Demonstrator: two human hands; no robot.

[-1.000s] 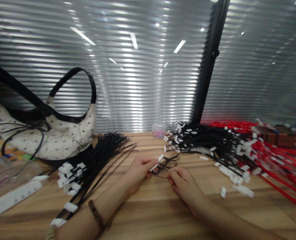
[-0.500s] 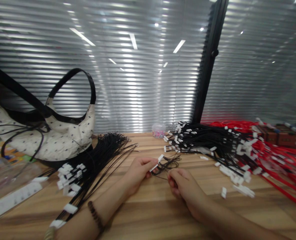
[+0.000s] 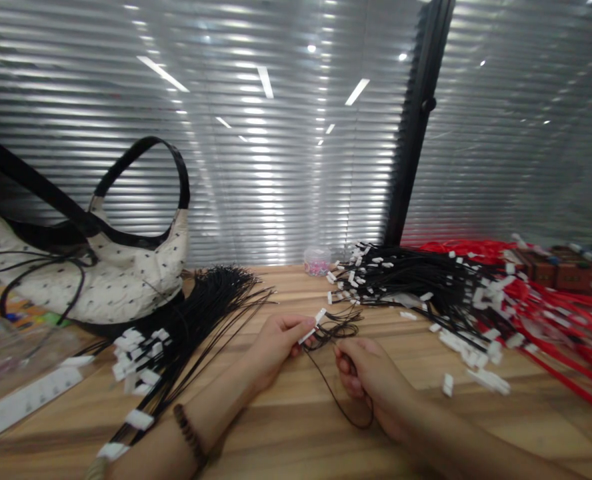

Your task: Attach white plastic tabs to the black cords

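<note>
My left hand [image 3: 279, 343] pinches a narrow white strip [image 3: 313, 327] between thumb and fingers, near the middle of the wooden table. Thin black cords [image 3: 343, 327] spread in loose loops just beyond the strip. One black cord [image 3: 332, 387] hangs in a slack bow from the strip area down to my right hand [image 3: 369, 373]. The fingers of that hand are curled closed around the cord; the exact grip point is partly hidden by the fingers.
Left of my forearm lies a bundle of black cords [image 3: 216, 293] with white tags [image 3: 136, 360], beside a spotted white bag [image 3: 131, 280]. At the right are tagged black cords [image 3: 416, 273], red cords [image 3: 556, 320] and white pieces [image 3: 466, 350]. A small clear tub [image 3: 318, 261] stands behind.
The cord between my hands, stretched fairly straight before, now sags in a wide bow toward me. Both hands have stayed almost where they were.
</note>
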